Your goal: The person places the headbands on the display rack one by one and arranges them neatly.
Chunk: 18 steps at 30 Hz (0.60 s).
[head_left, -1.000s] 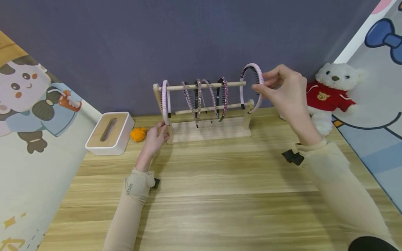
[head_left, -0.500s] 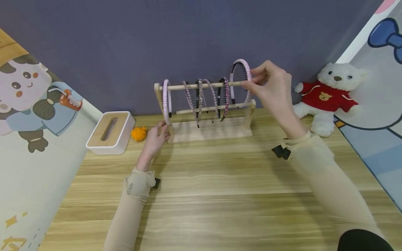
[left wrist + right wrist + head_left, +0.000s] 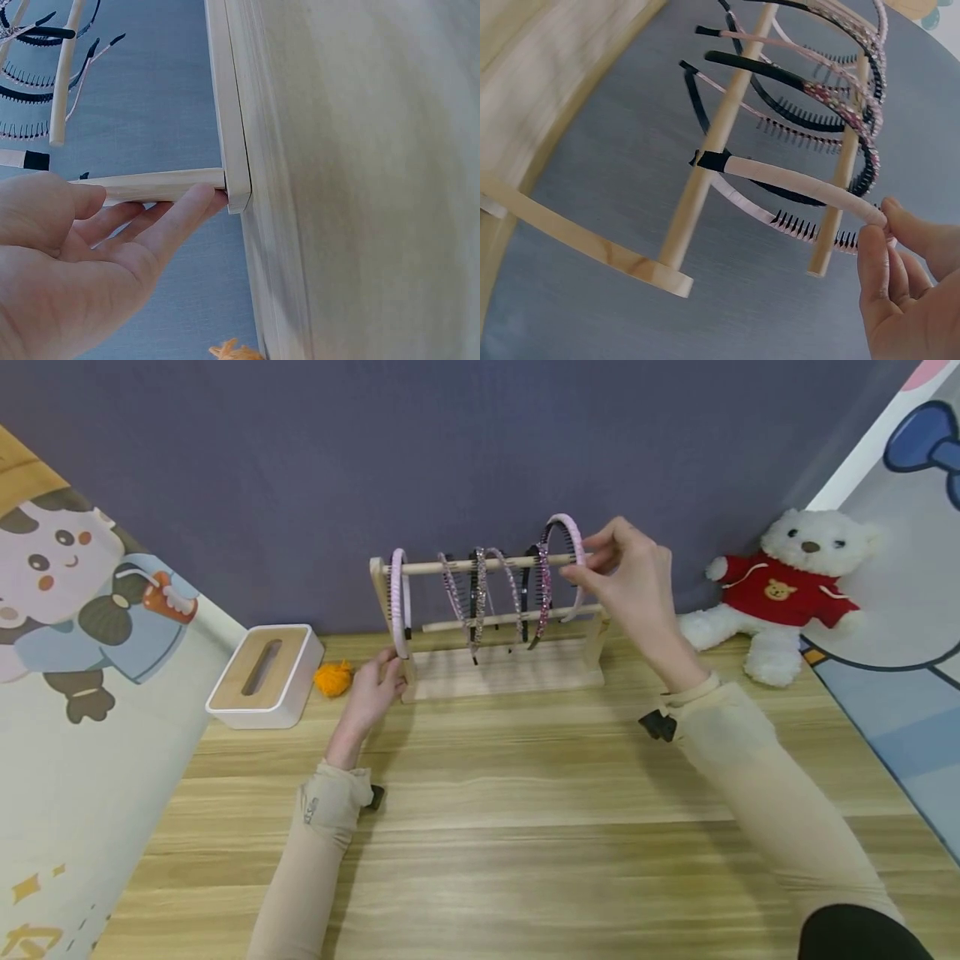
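A wooden headband rack (image 3: 495,672) stands against the back wall, with several headbands hung over its bars. My right hand (image 3: 637,593) pinches the crown of a pale pink headband (image 3: 567,525) between thumb and fingers. In the right wrist view that headband (image 3: 799,181) loops around both bars near their free ends, its black tips by the lower bar. My left hand (image 3: 372,691) holds the rack's left post low down; in the left wrist view thumb and fingers lie on either side of the post (image 3: 165,182). Another pink headband (image 3: 397,602) hangs beside that post.
Left of the rack are an orange yarn ball (image 3: 332,678) and a white tissue box (image 3: 281,714) with a wooden lid. A white teddy bear (image 3: 780,589) in a red top sits at the right. Walls enclose the back and both sides.
My right hand has moved left and slightly down with the pink headband, from beyond the bar's end to over the bars, close to the glittery headband. My left hand stays on the post.
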{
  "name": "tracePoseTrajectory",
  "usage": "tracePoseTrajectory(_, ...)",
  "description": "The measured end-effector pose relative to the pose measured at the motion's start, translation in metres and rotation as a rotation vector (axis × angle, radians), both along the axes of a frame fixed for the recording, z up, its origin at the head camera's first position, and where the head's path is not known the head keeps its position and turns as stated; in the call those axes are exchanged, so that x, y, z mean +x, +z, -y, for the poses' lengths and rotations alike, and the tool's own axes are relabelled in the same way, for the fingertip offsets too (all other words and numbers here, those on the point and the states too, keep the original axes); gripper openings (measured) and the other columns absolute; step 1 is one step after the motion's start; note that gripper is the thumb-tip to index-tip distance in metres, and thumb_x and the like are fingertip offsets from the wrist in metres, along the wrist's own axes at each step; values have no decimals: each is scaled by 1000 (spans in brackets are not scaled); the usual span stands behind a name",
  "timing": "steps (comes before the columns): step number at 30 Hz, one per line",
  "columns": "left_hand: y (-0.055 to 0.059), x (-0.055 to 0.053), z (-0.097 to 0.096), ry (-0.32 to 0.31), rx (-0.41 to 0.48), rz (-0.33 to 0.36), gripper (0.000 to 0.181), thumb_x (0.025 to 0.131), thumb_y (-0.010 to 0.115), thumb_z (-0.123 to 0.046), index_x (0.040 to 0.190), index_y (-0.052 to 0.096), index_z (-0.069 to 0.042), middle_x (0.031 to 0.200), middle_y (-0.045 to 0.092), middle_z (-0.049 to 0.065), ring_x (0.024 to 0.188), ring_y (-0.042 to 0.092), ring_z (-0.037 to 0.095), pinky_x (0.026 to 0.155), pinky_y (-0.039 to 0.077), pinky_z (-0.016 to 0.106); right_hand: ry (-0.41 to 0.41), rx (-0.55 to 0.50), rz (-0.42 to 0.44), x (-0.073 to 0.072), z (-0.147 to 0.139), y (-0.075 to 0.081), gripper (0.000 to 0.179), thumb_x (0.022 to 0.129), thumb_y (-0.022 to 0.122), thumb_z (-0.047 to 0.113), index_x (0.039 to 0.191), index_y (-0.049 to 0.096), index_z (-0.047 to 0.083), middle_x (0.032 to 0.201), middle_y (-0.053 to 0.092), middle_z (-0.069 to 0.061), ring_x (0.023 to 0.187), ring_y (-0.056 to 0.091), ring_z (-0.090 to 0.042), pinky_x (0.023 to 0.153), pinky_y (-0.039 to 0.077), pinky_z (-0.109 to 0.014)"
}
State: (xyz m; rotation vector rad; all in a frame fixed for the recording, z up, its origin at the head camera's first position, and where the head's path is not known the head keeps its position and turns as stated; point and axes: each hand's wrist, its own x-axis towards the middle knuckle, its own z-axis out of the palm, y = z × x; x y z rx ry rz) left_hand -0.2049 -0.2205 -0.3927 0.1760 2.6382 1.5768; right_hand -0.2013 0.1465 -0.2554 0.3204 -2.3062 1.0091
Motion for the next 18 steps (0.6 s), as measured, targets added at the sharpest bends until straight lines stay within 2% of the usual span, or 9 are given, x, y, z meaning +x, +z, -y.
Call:
tracePoseTrajectory(2,0,0,0,2,1,1,50,119,39,-21,160,40,8,152,49,37,121,67,47,102,62,48,6,-1,14,0,1,-4,32,91,90,13,109,70,-4,92,76,-17,73,66,-10,61,45,-7)
tracePoseTrajectory(8,1,0,-1,16,-1,3,50,119,40,-21,160,41,8,152,49,38,120,68,47,100,63,46,41,-10,74,3,3,-16,34,90,90,14,111,70,-4,98,77,-17,80,71,-27,60,44,-7)
tracePoseTrajectory(12,0,0,-1,15,5,10,50,119,39,-20,160,40,8,153,48,38,121,68,47,100,63,45,38,-24,106,4,4,-18,36,89,91,14,112,69,-4,101,78,-17,82,71,-27,60,43,-7)
tracePoseTrajectory(18,0,-1,-1,13,16,7,49,119,39,-19,160,41,8,155,46,36,121,67,47,100,63,44,32,-25,105,3,3,-21,39,88,92,14,113,67,-4,94,75,-18,83,73,-29,61,44,-8)
